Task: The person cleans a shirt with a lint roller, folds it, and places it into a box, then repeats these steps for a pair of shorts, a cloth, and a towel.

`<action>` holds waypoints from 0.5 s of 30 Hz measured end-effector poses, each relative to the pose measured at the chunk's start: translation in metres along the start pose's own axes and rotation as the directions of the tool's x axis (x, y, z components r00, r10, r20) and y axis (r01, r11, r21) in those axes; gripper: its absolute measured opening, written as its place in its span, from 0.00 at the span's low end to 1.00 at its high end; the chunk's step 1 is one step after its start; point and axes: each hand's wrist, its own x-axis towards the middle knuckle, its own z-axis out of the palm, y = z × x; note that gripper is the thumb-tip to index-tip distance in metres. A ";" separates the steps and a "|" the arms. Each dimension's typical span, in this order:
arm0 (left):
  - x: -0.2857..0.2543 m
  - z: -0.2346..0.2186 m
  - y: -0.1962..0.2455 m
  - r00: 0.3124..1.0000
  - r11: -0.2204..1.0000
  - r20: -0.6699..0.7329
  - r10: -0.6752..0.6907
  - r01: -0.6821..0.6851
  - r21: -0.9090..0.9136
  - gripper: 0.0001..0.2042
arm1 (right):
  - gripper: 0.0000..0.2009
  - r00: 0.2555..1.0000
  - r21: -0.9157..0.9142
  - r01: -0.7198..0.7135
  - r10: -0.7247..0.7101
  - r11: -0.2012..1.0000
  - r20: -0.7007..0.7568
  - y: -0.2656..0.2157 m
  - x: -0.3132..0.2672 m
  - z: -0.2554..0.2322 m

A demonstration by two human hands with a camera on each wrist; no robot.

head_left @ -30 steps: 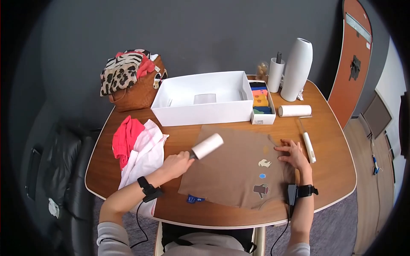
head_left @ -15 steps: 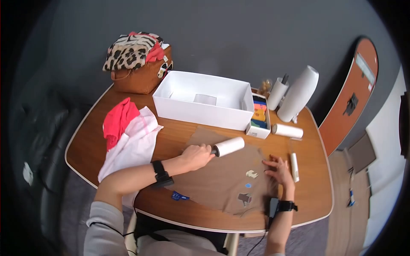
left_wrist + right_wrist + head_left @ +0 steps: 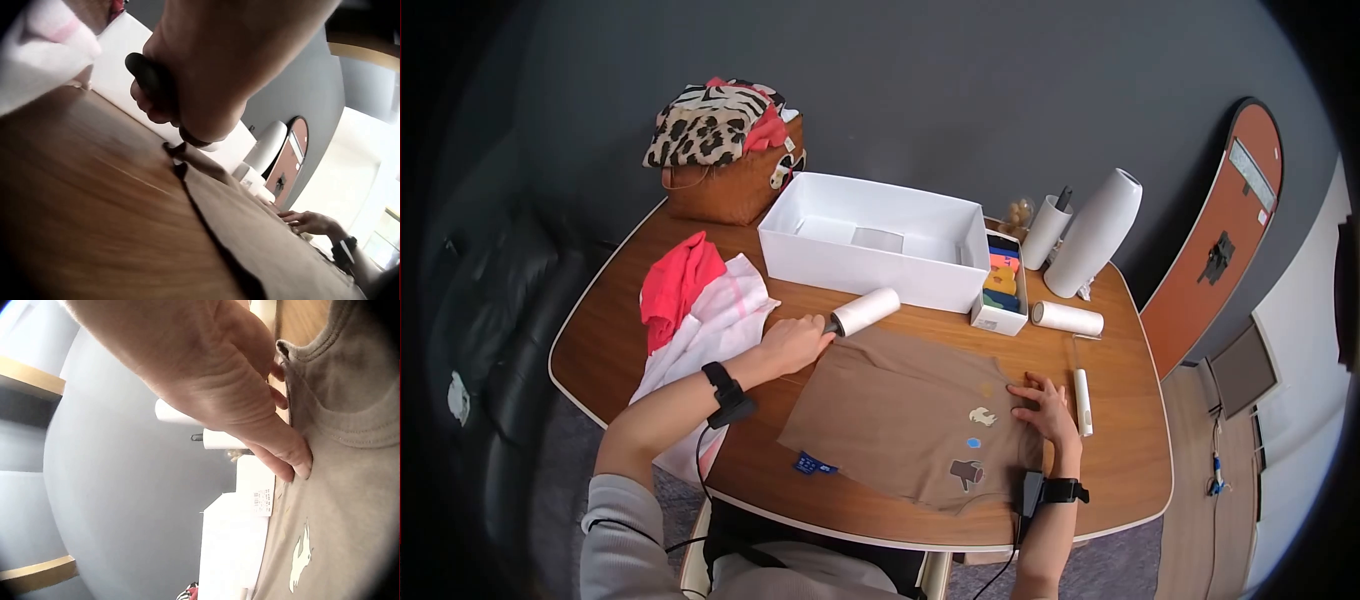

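Note:
A brown garment (image 3: pixel 890 410) with an animal patch, a blue spot and a stitched collar lies spread over the wooden table. My left hand (image 3: pixel 797 345) grips the dark handle of a lint roller (image 3: pixel 867 312), whose white roll is over the garment's far left corner. In the left wrist view the handle's dark end (image 3: pixel 150 75) pokes out of the curled fingers. Beside the collar, my right hand (image 3: pixel 1048 410) rests with thumb and fingertips touching the cloth; the right wrist view shows these fingertips (image 3: pixel 303 467) pressed on it.
Left lies pink and white clothing (image 3: pixel 710 310). Behind stand a large white box (image 3: pixel 870 262), a small box (image 3: pixel 1000 318) of folded cloths, a brown basket (image 3: pixel 730 190) with clothes, and a tall white vase (image 3: pixel 1095 235). A second roller's white roll (image 3: pixel 1067 318) and handle (image 3: pixel 1083 402) lie right.
The left hand carried the lint roller rightward over the garment, then back left to its far left corner. My right hand stays by the collar. The head view has shifted.

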 end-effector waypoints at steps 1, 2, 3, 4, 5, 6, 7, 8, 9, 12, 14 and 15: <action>-0.004 -0.002 0.005 0.999 0.999 0.016 0.028 -0.028 -0.028 0.18 | 0.21 1.000 0.004 -0.001 0.001 1.000 -0.002 0.000 0.000 0.000; -0.010 -0.014 0.021 0.998 0.997 0.031 0.056 -0.054 -0.058 0.18 | 0.21 1.000 0.006 -0.002 0.002 1.000 -0.003 0.001 0.000 0.001; -0.016 -0.023 0.036 0.995 0.993 0.045 0.084 -0.080 -0.089 0.18 | 0.21 1.000 0.006 -0.003 0.003 1.000 -0.003 0.001 0.000 0.001; -0.022 -0.026 0.046 0.984 0.982 0.092 0.149 -0.137 -0.130 0.17 | 0.21 1.000 0.011 0.008 -0.008 1.000 -0.002 0.003 0.001 0.003; -0.028 -0.020 0.051 0.959 0.955 0.083 0.270 -0.255 -0.152 0.16 | 0.21 1.000 0.013 0.019 -0.019 1.000 -0.002 0.006 0.001 0.004; -0.034 -0.014 0.056 0.920 0.913 0.069 0.387 -0.371 -0.172 0.16 | 0.21 1.000 0.015 0.030 -0.030 0.999 -0.003 0.007 0.002 0.003; -0.042 -0.011 0.061 0.899 0.898 0.102 0.425 -0.405 -0.171 0.15 | 0.21 1.000 0.014 0.027 -0.027 1.000 -0.001 0.007 0.002 0.002; -0.050 -0.009 0.066 0.876 0.882 0.139 0.462 -0.438 -0.171 0.15 | 0.21 1.000 0.014 0.022 -0.022 1.000 0.002 0.005 0.001 0.002; -0.056 -0.007 0.066 0.864 0.881 0.177 0.471 -0.452 -0.141 0.15 | 0.22 1.000 0.015 0.017 -0.017 1.000 0.005 0.005 0.001 0.002; -0.070 0.002 0.051 0.891 0.909 0.181 0.415 -0.399 -0.121 0.15 | 0.22 1.000 0.016 -0.007 0.006 1.000 0.018 0.004 0.001 0.001; -0.078 0.000 0.041 0.938 0.951 0.161 0.308 -0.302 -0.062 0.15 | 0.22 1.000 0.012 -0.003 0.002 1.000 0.018 0.001 0.000 0.000; -0.082 -0.001 0.035 0.954 0.966 0.153 0.257 -0.255 -0.034 0.15 | 0.23 1.000 0.010 -0.002 0.001 1.000 0.016 0.001 -0.001 -0.001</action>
